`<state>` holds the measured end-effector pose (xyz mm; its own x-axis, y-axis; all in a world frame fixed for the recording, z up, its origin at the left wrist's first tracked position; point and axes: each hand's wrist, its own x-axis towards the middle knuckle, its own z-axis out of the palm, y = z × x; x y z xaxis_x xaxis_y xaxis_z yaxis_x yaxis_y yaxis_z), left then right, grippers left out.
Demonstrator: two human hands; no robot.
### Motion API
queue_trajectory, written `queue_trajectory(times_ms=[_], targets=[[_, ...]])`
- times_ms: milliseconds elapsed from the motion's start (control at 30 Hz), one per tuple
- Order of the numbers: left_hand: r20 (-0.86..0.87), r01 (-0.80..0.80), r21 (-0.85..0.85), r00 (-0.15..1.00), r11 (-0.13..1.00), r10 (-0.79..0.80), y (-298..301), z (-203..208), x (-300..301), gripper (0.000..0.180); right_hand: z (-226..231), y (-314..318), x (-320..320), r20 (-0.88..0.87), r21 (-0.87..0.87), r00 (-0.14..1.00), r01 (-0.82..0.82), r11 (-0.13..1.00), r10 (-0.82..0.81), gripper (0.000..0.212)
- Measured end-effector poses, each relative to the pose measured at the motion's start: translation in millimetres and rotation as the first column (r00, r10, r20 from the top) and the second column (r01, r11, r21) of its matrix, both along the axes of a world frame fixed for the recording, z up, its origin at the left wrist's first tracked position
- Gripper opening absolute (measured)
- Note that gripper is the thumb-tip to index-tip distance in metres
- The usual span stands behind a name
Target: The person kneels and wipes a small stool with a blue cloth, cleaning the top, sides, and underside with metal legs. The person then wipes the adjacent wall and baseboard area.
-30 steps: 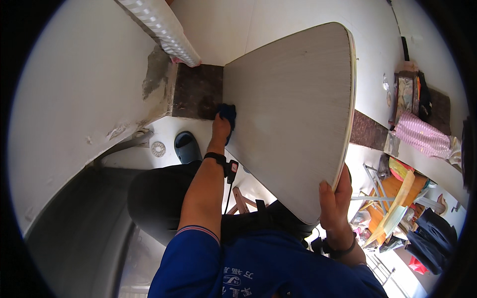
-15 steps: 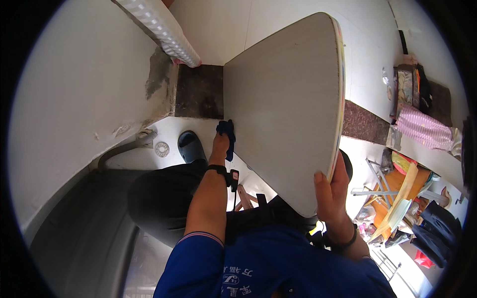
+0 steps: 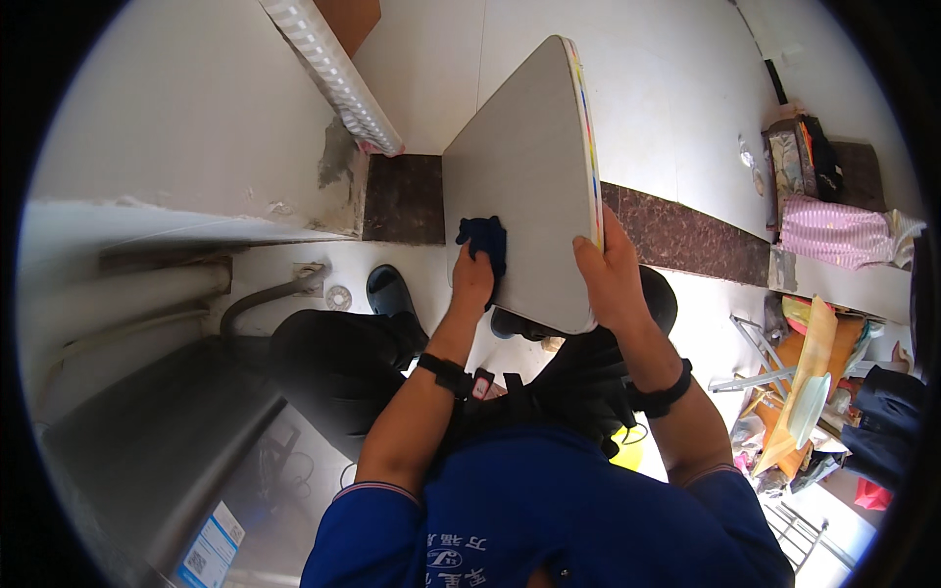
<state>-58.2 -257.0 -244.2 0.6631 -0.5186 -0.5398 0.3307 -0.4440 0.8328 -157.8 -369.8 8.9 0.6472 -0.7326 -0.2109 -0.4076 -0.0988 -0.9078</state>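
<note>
A pale grey tabletop-like board (image 3: 524,147) with rounded corners and a multicoloured edge stands tilted in front of me. My right hand (image 3: 616,279) grips its right edge near the lower corner, thumb on the grey face and fingers behind. Against the lower left part of that face, my left hand (image 3: 473,281) presses a dark blue cloth (image 3: 487,238). The fingers of the left hand are partly covered by the cloth. The board's back is hidden from view.
A dark stone strip (image 3: 686,235) crosses the floor behind the board. On the left are a wall, a rolled patterned sheet (image 3: 343,83), a dark grey basin-like surface (image 3: 167,421) and a pipe (image 3: 260,297). Folding chairs (image 3: 769,363) and clutter fill the right side; pink striped fabric (image 3: 833,233) lies beyond.
The board has shifted away from me and turned more edge-on. My left hand has moved with the cloth from the board's left edge onto its face. My right hand has moved forward with the board.
</note>
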Motion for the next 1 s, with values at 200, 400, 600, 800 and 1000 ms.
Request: queue_trajectory(times_ms=[200,400,600,800,1000], targets=[[-0.026,-0.005,-0.172,1.000,0.985,0.000,12,131,-45,0.053,0,-5,-11,0.009,-0.074,1.000,0.000,0.997,0.001,0.054],[0.048,0.047,-0.339,0.998,0.940,-0.032,37,205,-81,0.054,-10,-2,-7,0.079,-0.098,0.996,0.038,0.994,-0.030,0.056],[0.061,0.021,-0.528,0.998,0.849,0.013,47,232,-89,0.054,-17,5,-8,0.214,0.075,0.977,0.009,0.997,-0.025,0.064],[0.236,0.072,-0.472,0.971,0.879,0.047,22,219,-57,0.053,-18,8,0,0.332,0.283,0.941,-0.038,0.958,-0.060,0.069],[0.285,0.128,-0.505,0.958,0.854,0.025,-6,183,-32,0.055,-7,11,-2,0.202,0.149,0.977,0.043,0.988,-0.073,0.064]])
